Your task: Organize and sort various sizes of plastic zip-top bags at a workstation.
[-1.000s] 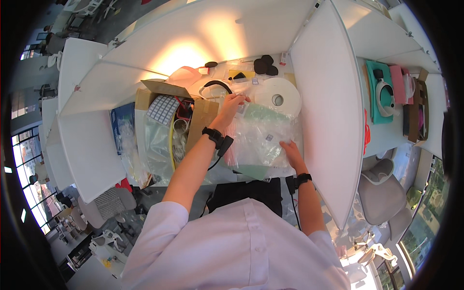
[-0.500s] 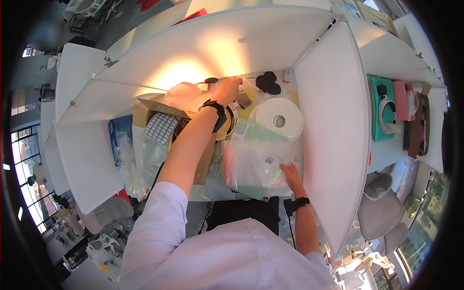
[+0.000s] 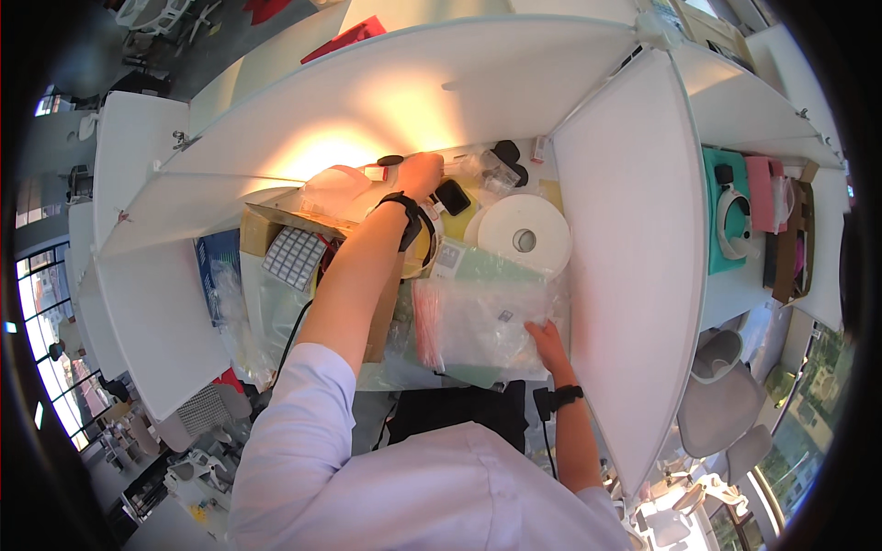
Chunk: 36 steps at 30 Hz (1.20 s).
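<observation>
My left hand (image 3: 422,176) reaches to the back of the desk, near the wall panel, its fingers curled and mostly hidden. Just right of it lies crumpled clear plastic (image 3: 469,166); whether the fingers grip it is hidden. A small black square device (image 3: 451,196) sits below that hand, beside a dark and yellowish ring-shaped band (image 3: 424,250). Closer to me, my right hand (image 3: 548,347) pinches the right edge of a stack of clear plastic bags (image 3: 469,317) with reddish left edges. The bags lie over a pale green sheet (image 3: 501,266).
Large white rolls (image 3: 501,230) stand right of the band. An open cardboard box (image 3: 262,231) holds a white gridded pad (image 3: 294,259) at left. Black rounded pieces (image 3: 508,154) and a small box (image 3: 540,149) lie at the back. White partitions (image 3: 629,211) enclose the desk.
My left hand has drawn back slightly left, its fingers now more curled. The black device beside it has turned to show its dark face. My right hand stays at the bags' edge.
</observation>
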Each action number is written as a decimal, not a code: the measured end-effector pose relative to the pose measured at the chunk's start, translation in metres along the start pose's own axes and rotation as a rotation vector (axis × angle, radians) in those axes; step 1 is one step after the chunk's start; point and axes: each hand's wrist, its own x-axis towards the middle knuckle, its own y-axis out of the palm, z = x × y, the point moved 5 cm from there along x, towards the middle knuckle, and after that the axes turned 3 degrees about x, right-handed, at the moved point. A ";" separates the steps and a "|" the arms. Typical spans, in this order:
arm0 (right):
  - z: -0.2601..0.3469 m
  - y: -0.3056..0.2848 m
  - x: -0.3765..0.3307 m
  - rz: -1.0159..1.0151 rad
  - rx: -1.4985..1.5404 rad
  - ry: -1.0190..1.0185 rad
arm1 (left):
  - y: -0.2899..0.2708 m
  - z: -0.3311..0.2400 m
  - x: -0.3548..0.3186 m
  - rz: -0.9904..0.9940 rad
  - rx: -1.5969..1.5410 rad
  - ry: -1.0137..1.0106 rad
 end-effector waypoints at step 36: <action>0.013 0.007 0.000 0.009 -0.049 -0.076 | -0.138 -0.057 -0.320 -0.160 -1.738 -0.287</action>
